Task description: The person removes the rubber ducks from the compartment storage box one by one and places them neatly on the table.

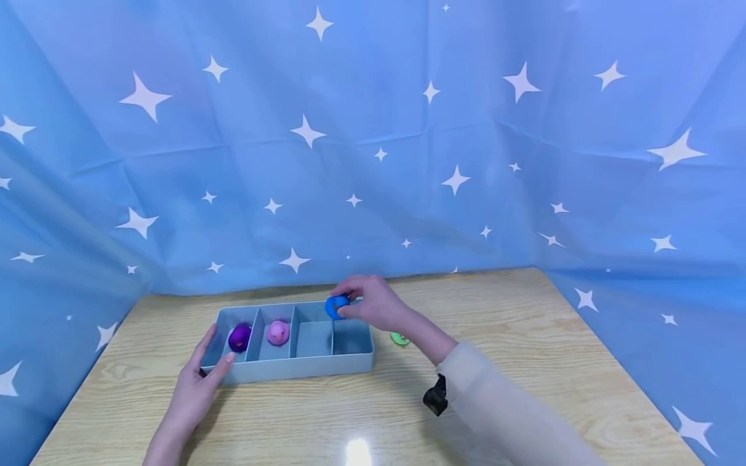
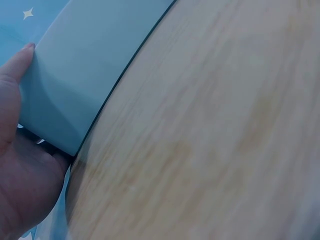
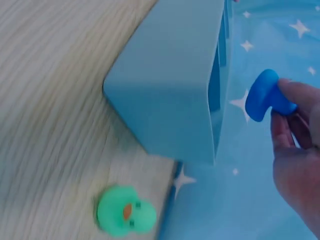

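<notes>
A blue rubber duck [image 3: 264, 95] is pinched between the thumb and fingers of my right hand [image 1: 373, 303], above the divider between the two right compartments of a blue-grey divided box [image 1: 291, 369]. My left hand [image 1: 196, 382] holds the box's left end, thumb at the front rim and fingers along the end wall. Inside the leftmost compartment sits a purple rubber duck [image 1: 239, 337], and a pink rubber duck [image 1: 278, 332] is in the one beside it. The two right compartments hold no duck.
A green rubber duck [image 3: 122, 211] stands on the wooden table [image 1: 513, 362] just right of the box, partly behind my right forearm in the head view. Blue cloth with white stars [image 1: 373, 168] hangs behind the table and along its sides.
</notes>
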Tool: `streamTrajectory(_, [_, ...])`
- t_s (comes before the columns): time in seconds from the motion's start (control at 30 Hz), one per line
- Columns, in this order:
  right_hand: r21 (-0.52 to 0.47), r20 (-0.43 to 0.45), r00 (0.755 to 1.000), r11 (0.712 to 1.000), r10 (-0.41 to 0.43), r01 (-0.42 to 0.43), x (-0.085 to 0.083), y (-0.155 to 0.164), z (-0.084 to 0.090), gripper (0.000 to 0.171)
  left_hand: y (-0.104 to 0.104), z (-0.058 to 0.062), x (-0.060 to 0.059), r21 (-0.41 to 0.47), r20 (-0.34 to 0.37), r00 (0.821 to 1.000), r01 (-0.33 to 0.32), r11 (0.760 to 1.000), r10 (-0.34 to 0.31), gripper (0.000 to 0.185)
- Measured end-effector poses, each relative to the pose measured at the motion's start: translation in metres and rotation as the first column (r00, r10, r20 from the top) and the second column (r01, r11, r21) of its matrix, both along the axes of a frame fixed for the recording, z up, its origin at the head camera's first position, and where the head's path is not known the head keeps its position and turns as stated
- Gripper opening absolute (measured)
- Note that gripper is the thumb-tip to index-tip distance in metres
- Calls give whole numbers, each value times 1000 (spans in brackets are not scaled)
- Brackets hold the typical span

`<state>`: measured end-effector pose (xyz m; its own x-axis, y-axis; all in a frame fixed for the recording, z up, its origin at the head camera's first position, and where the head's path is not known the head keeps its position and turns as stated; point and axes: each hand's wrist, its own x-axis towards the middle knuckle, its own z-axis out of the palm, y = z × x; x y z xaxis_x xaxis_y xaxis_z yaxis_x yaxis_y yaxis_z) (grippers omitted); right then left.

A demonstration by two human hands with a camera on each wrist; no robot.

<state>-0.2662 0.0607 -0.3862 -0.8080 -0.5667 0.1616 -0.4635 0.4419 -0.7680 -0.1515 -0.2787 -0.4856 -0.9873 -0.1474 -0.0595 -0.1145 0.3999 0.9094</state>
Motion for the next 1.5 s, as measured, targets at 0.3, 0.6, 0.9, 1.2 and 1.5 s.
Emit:
streamTrajectory(0.3, [7,-38,999,1000,-21,21,-1,34,3,29,0,0,0,10,10,1000,-5,1000,5,86])
streamTrajectory(0.6, [37,-59,997,998,-48,50,1,65,0,30,2,2,-1,10,30,1000,-8,1000,7,86])
streamTrajectory(0.9, [43,-50,992,992,-116,118,1,103,-21,30,2,1,0,32,37,999,-7,999,6,86])
streamTrajectory(1.2, [60,-90,985,986,-147,153,1,129,-38,29,2,2,0,53,57,998,-11,999,8,86])
streamTrajectory(1.5, [128,-41,984,976,-172,176,-1,147,-54,30,2,2,0,68,70,998,-10,998,5,86])
